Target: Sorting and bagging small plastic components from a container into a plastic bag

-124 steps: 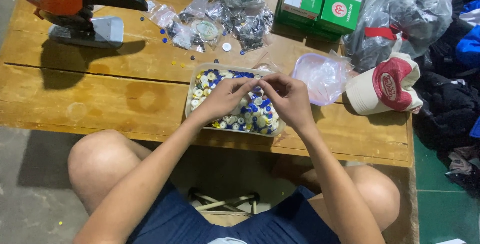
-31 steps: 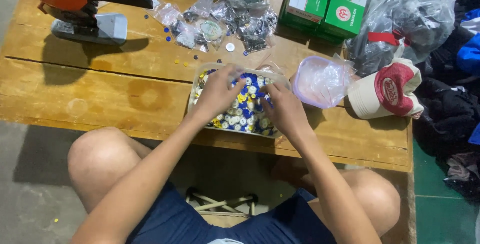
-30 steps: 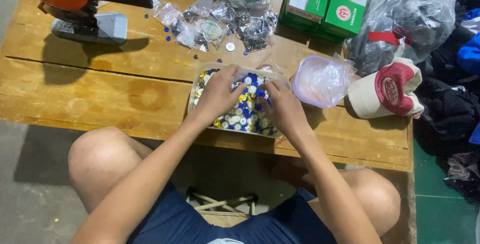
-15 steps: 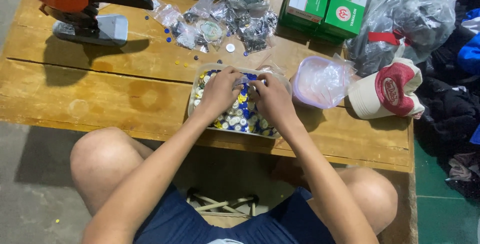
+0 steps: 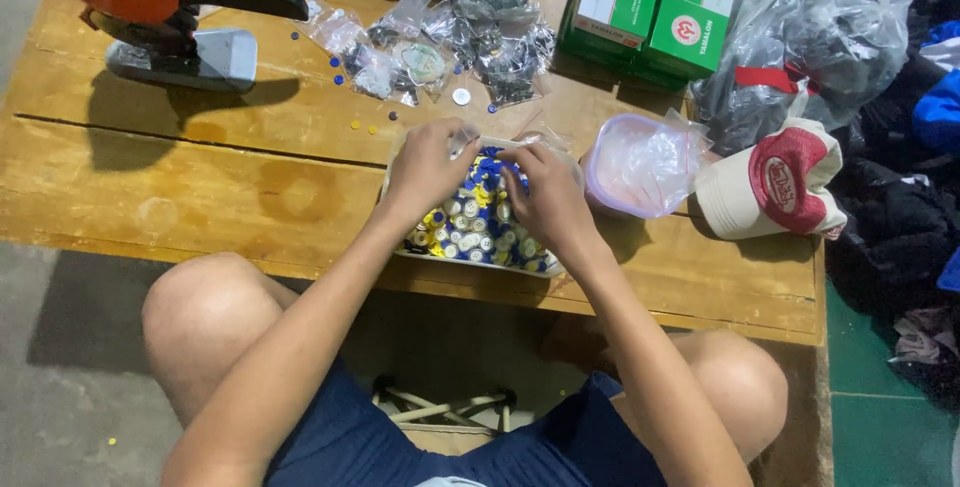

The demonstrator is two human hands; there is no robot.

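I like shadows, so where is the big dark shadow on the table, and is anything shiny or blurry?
Head view: the orange press machine throws a dark shadow on the wooden table in front of it; the plastic bags glint with glare; the left hand and right hand look slightly soft over the tray of buttons.

Green-white boxes [image 5: 655, 9] at table's [image 5: 200, 187] back

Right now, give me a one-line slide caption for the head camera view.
Both hands, left hand and right hand, work over a clear tray of blue, yellow and white buttons on a wooden table.
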